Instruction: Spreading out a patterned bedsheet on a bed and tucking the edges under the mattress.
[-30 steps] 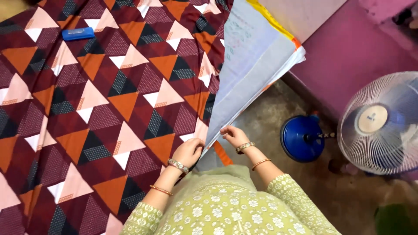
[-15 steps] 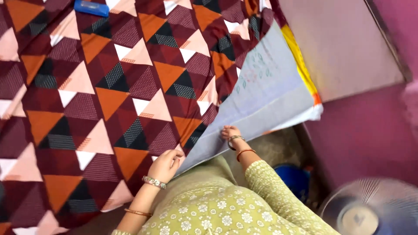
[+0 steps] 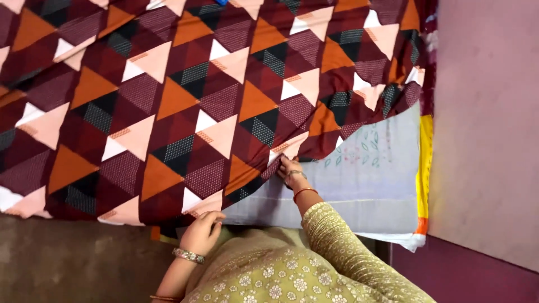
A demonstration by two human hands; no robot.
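**Hands at the hem of a triangle-print bedsheet**

The left hand (image 3: 203, 229) curls its fingers over the near edge of the maroon cotton bedsheet printed with orange, pink and black triangles (image 3: 185, 101), pinching the hem. The sheet lies spread over most of the bed, wrinkled toward its right end. Further right, the right hand (image 3: 289, 168) grips the same hem where it lifts off the pale grey mattress cover (image 3: 365, 185), which lies bare beneath, edged with a yellow and orange strip (image 3: 425, 163). A pinkish wall (image 3: 488, 123) stands at far right.
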